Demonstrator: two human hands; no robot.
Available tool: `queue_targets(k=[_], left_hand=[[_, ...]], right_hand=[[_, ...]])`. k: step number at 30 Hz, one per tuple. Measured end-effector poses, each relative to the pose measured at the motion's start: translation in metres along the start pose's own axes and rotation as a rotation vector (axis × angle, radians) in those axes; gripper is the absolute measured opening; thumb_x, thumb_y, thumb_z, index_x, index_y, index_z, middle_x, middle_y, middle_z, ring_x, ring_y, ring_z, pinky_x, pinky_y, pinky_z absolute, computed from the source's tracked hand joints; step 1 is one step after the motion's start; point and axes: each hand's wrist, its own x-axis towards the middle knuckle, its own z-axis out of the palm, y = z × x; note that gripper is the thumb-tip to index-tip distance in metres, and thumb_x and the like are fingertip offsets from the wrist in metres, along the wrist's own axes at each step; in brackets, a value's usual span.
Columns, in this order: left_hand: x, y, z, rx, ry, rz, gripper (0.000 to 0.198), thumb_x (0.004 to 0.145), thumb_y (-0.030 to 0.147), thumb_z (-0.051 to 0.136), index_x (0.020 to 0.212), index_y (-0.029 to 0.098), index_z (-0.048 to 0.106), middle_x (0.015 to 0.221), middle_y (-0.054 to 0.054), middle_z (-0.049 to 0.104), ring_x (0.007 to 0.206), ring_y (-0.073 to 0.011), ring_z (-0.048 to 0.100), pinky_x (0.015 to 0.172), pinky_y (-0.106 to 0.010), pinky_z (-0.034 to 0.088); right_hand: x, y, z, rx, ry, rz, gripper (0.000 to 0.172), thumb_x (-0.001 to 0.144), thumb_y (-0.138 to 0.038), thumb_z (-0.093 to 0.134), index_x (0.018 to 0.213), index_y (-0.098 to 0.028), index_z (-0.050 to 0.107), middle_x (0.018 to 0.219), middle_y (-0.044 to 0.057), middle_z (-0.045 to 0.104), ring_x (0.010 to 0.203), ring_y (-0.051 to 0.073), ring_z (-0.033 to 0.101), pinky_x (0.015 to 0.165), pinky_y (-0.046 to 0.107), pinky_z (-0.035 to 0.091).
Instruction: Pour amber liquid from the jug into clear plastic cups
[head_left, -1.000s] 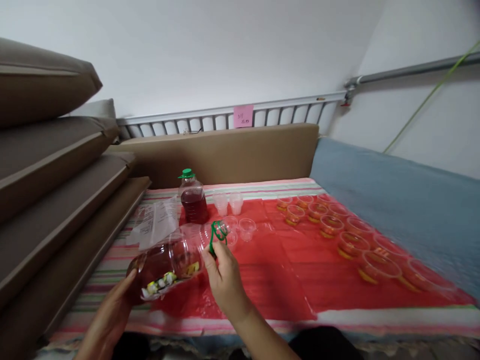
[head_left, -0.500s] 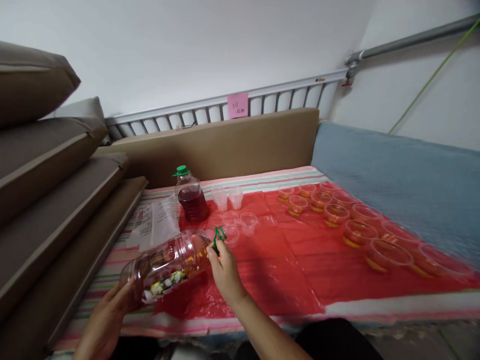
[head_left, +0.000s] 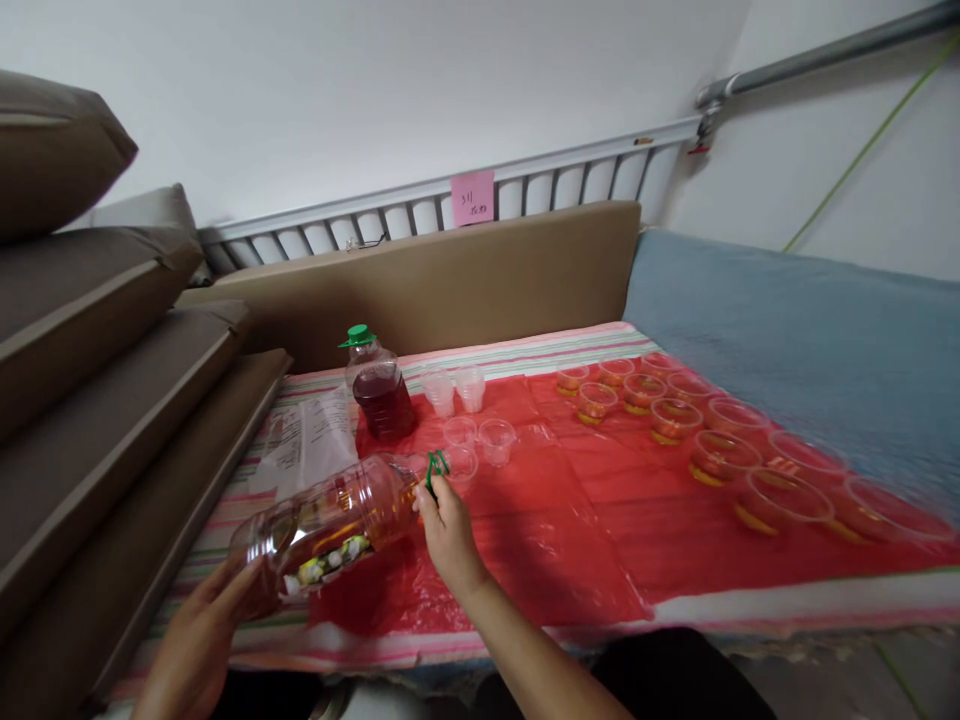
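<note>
A large clear plastic bottle [head_left: 337,515] with some yellow-brown liquid in it is tilted, its neck toward the right. My left hand [head_left: 214,620] supports its base end from below and behind. At the neck, my right hand [head_left: 446,530] is closed on the green handle [head_left: 437,468]. The bottle's mouth is over or beside a small clear cup [head_left: 460,463]; I cannot tell if liquid is flowing. Two more clear cups stand close by, one of them a single cup [head_left: 496,440]. Behind them are two stacks of nested cups [head_left: 470,388].
A green-capped jug [head_left: 384,400] of dark red liquid stands at the back left, beside a printed plastic bag [head_left: 307,440]. Several cups holding yellow liquid [head_left: 675,420] line the right of the red plastic sheet [head_left: 555,560]. Brown cushions [head_left: 97,400] are stacked at left.
The bottle's base end has dropped slightly and shifted left, so the bottle lies a little flatter. Both hands keep their hold. The camera view has shifted slightly.
</note>
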Motion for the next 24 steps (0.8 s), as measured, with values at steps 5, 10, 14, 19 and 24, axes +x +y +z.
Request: queue_targets(k=[5, 10, 14, 19, 24], left_hand=[[0.0, 0.004, -0.005, 0.071, 0.024, 0.064, 0.05, 0.051, 0.049, 0.083, 0.091, 0.019, 0.072, 0.088, -0.001, 0.075, 0.082, -0.0198, 0.065, 0.072, -0.024, 0.05], [-0.005, 0.012, -0.001, 0.114, 0.059, 0.064, 0.054, 0.05, 0.052, 0.082, 0.092, 0.02, 0.072, 0.087, -0.001, 0.074, 0.088, -0.0229, 0.064, 0.076, -0.027, 0.049], [-0.004, 0.013, -0.002, 0.181, -0.007, 0.099, 0.049, 0.053, 0.053, 0.08, 0.086, 0.018, 0.072, 0.078, -0.001, 0.073, 0.077, -0.0231, 0.064, 0.069, -0.029, 0.05], [-0.004, 0.015, -0.004, 0.191, 0.002, 0.108, 0.048, 0.053, 0.054, 0.08, 0.085, 0.018, 0.071, 0.072, 0.0, 0.07, 0.073, -0.0207, 0.062, 0.069, -0.028, 0.049], [-0.01, 0.021, 0.001, 0.166, 0.001, 0.109, 0.044, 0.051, 0.048, 0.082, 0.079, 0.017, 0.071, 0.071, -0.001, 0.07, 0.071, -0.0228, 0.062, 0.065, -0.031, 0.05]], right_hand=[[0.003, 0.003, 0.004, 0.008, -0.004, 0.024, 0.024, 0.092, -0.035, 0.038, 0.072, -0.023, 0.045, 0.065, 0.0, 0.06, 0.062, 0.015, 0.058, 0.06, 0.025, 0.044], [0.004, 0.005, 0.005, 0.033, 0.019, 0.014, 0.023, 0.091, -0.034, 0.04, 0.071, -0.023, 0.044, 0.064, 0.0, 0.06, 0.062, 0.015, 0.058, 0.058, 0.025, 0.043], [0.005, 0.006, 0.004, 0.03, 0.029, 0.01, 0.024, 0.091, -0.033, 0.04, 0.07, -0.023, 0.045, 0.064, 0.0, 0.061, 0.06, 0.015, 0.057, 0.058, 0.025, 0.043], [0.005, 0.006, 0.003, 0.027, 0.023, 0.029, 0.024, 0.091, -0.034, 0.04, 0.071, -0.022, 0.048, 0.064, 0.001, 0.061, 0.061, 0.015, 0.058, 0.059, 0.025, 0.043], [0.004, 0.006, 0.003, 0.036, 0.018, 0.04, 0.025, 0.091, -0.035, 0.04, 0.071, -0.022, 0.048, 0.064, 0.001, 0.06, 0.062, 0.016, 0.059, 0.06, 0.026, 0.043]])
